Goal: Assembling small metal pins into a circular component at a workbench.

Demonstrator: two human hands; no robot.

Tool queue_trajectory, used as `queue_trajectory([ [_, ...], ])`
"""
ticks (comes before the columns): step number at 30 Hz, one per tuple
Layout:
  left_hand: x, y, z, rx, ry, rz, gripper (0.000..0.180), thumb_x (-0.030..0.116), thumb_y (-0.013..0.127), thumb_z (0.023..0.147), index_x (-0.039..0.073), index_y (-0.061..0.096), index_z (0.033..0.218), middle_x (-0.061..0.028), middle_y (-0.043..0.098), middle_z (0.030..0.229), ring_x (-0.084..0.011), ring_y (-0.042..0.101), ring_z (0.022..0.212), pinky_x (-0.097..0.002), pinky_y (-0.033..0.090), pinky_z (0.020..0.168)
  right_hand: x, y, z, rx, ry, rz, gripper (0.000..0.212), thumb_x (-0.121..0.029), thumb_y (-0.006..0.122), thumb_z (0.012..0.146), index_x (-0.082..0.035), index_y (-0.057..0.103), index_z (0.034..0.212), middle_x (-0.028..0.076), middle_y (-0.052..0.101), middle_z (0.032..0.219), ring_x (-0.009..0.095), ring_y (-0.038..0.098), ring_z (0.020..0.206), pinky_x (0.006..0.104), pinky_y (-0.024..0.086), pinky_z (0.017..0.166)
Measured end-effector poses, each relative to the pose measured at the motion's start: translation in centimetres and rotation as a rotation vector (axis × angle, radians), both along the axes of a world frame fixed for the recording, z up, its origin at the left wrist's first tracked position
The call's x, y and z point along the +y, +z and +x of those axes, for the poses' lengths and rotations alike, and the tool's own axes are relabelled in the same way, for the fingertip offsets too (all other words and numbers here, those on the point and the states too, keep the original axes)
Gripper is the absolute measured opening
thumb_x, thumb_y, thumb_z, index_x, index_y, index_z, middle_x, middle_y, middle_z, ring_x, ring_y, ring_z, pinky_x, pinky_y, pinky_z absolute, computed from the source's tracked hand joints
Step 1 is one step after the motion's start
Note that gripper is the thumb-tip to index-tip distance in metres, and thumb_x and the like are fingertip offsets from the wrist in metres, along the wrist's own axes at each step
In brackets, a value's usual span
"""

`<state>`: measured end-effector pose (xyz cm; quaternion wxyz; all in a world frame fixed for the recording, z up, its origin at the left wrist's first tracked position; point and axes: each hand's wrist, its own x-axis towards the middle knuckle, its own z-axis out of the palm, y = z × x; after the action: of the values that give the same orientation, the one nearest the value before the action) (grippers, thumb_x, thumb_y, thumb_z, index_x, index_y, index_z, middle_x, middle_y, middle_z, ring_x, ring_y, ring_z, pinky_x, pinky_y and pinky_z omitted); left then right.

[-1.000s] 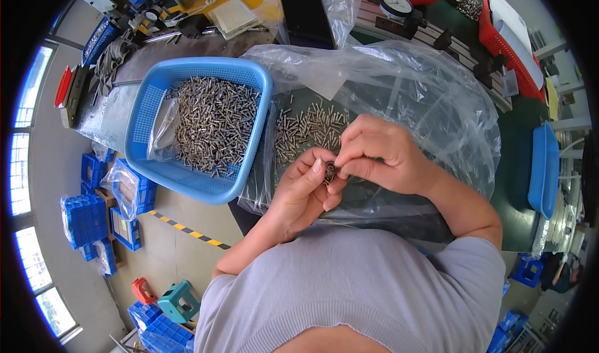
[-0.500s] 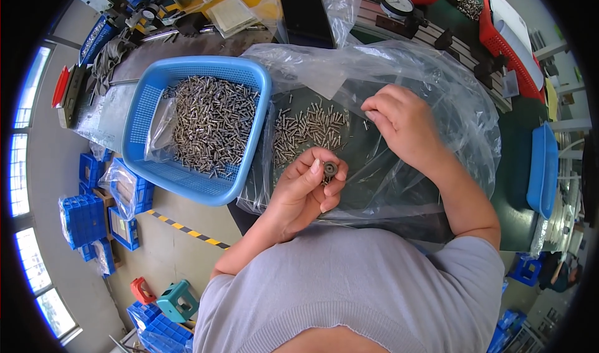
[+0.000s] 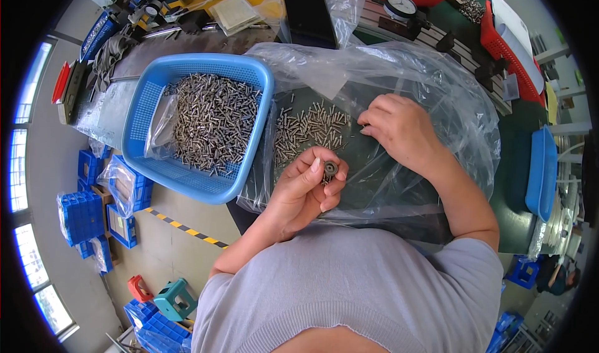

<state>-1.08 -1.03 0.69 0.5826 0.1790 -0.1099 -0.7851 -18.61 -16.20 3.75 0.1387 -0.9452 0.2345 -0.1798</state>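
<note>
Between the thumb and fingers of my left hand is a small dark round metal part with a hole in its middle. My right hand is closed in a pinch, low over the plastic sheet. Its fingertips are at a spot where a small pin lay, and whatever they hold is hidden. A loose pile of small metal pins lies between my hands and a blue plastic basket. The basket holds a heap of similar pins and a crumpled clear bag.
A clear plastic sheet covers the bench under my hands. Behind it lie a black phone and a dial gauge. Red baskets stand at the far right, a blue tray at the right edge.
My right hand has come down slightly toward the sheet, and its fingertips now cover the small pin that showed beside them. My left hand keeps its hold on the round part.
</note>
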Motion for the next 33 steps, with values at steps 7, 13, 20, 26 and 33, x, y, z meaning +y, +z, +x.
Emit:
queue_trajectory([
  [7, 0.1, 0.1, -0.1, -0.005, 0.006, 0.010, 0.022, 0.028, 0.053, 0.096, 0.008, 0.052, 0.106, -0.0087, 0.053, 0.095, -0.0108, 0.042, 0.071, -0.0234, 0.038, 0.057, 0.4, -0.1, 0.5, -0.091, 0.068, 0.041, 0.016, -0.008, 0.070, 0.070, -0.006, 0.058, 0.081, 0.007, 0.057, 0.078, 0.027, 0.058, 0.075, 0.0361, 0.047, 0.067],
  [13, 0.0, 0.0, -0.1, -0.052, 0.021, 0.001, 0.022, 0.028, 0.055, 0.095, 0.010, 0.052, 0.107, -0.0078, 0.054, 0.096, -0.0105, 0.042, 0.071, -0.0242, 0.038, 0.058, 2.7, 1.7, 0.7, -0.347, 0.001, 0.629, 0.010, 0.001, 0.066, 0.079, -0.002, 0.061, 0.087, 0.005, 0.062, 0.084, 0.015, 0.061, 0.077, 0.0263, 0.048, 0.066],
  [20, 0.0, 0.2, -0.2, -0.046, 0.008, 0.044, 0.022, 0.027, 0.055, 0.095, 0.009, 0.053, 0.107, -0.0072, 0.055, 0.095, -0.0104, 0.044, 0.071, -0.0242, 0.038, 0.057, 3.8, 1.1, 1.6, -0.459, 0.157, 0.679, 0.013, 0.002, 0.069, 0.078, -0.004, 0.061, 0.087, 0.006, 0.061, 0.086, 0.016, 0.060, 0.077, 0.0262, 0.048, 0.065],
  [26, -0.1, 0.2, -0.2, -0.057, 0.001, 0.039, 0.022, 0.026, 0.055, 0.095, 0.007, 0.052, 0.106, -0.0058, 0.055, 0.093, -0.0099, 0.045, 0.070, -0.0238, 0.038, 0.057, 4.0, 0.6, 1.8, -0.486, 0.227, 0.530, 0.014, 0.002, 0.069, 0.076, -0.004, 0.062, 0.086, 0.006, 0.059, 0.087, 0.018, 0.059, 0.077, 0.0276, 0.047, 0.065],
  [33, 0.3, 0.1, -0.2, -0.035, 0.048, 0.045, 0.022, 0.027, 0.053, 0.095, 0.008, 0.053, 0.106, -0.0044, 0.054, 0.091, -0.0089, 0.044, 0.069, -0.0217, 0.037, 0.055, 4.0, 0.8, 1.9, -0.449, 0.305, 0.399, 0.015, -0.002, 0.068, 0.079, -0.004, 0.067, 0.094, 0.009, 0.060, 0.100, 0.020, 0.059, 0.086, 0.0286, 0.048, 0.074],
])
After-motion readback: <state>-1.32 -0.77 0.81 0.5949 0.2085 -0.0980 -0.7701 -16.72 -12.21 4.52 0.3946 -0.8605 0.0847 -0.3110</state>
